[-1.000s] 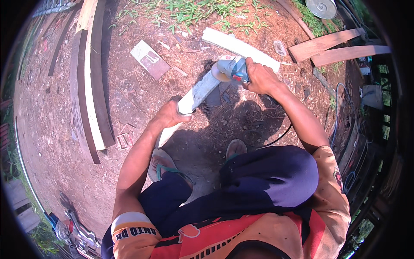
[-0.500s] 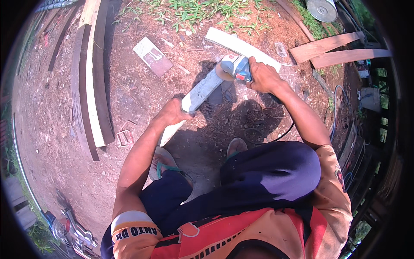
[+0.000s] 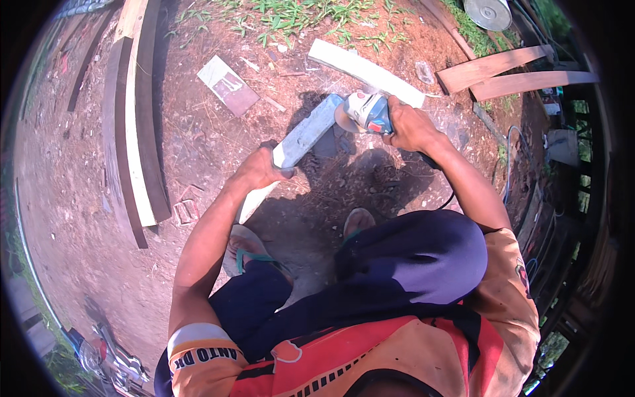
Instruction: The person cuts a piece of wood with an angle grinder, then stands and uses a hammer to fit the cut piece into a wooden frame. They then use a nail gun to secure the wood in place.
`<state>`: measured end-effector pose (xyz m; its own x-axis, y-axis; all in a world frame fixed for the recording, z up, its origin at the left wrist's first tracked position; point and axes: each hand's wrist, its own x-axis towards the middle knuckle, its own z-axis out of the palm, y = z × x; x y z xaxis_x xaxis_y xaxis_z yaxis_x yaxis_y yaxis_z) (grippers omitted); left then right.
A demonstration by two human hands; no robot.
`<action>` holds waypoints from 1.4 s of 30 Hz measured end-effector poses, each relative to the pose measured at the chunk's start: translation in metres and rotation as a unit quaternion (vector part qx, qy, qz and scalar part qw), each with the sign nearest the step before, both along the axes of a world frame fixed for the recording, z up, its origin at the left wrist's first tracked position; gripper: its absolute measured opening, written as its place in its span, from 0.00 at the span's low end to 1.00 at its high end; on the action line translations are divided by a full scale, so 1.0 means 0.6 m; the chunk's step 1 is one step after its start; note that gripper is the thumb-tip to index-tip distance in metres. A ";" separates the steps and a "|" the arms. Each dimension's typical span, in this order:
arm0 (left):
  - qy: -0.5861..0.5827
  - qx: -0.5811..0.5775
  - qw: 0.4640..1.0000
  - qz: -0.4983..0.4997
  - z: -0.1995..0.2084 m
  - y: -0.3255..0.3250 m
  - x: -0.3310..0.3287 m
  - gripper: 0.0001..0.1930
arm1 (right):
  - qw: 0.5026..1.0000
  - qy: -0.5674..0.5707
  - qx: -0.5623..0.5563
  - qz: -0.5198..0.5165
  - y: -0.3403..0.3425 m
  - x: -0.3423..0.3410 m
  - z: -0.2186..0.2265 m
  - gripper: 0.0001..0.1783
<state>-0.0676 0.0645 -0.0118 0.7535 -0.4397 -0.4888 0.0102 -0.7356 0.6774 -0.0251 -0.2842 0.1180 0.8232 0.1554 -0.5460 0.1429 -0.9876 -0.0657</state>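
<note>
My right hand (image 3: 411,124) is closed round the body of a blue and grey angle grinder (image 3: 370,111), whose dark cord trails back below my forearm. Its disc is beside the far end of a pale wooden plank (image 3: 306,134); whether they touch I cannot tell. The plank slants away from me over the ground. Around its near part my left hand (image 3: 259,169) is wrapped, fingers on one side and thumb on the other. The plank's near end shows past that hand, close to my left sandal (image 3: 246,255).
Long boards (image 3: 135,132) lie on the dirt at the left. Beyond the grinder rests a pale plank (image 3: 367,69). Two brown boards (image 3: 496,69) stick out from the right, near a metal can (image 3: 488,13). A power tool (image 3: 109,354) stands at the lower left.
The grinder has shifted a little right, from over the plank's far end to beside it. My left hand still grips the plank. The whole view has drifted slightly.
</note>
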 end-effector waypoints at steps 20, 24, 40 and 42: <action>0.012 -0.013 0.997 0.078 0.000 0.026 -0.005 0.44 | 0.986 -0.038 0.091 -0.134 -0.082 -0.085 0.013 0.39; 0.376 -0.204 0.881 0.202 0.020 0.052 0.009 0.38 | 0.975 -0.054 0.117 -0.183 -0.080 -0.106 0.019 0.39; 0.462 -0.261 0.809 0.253 0.003 0.054 0.002 0.26 | 0.992 -0.032 0.117 -0.042 -0.001 0.022 -0.066 0.38; 0.475 -0.258 0.800 0.259 0.012 0.054 0.008 0.27 | 0.991 -0.054 0.120 0.003 -0.001 0.042 -0.079 0.39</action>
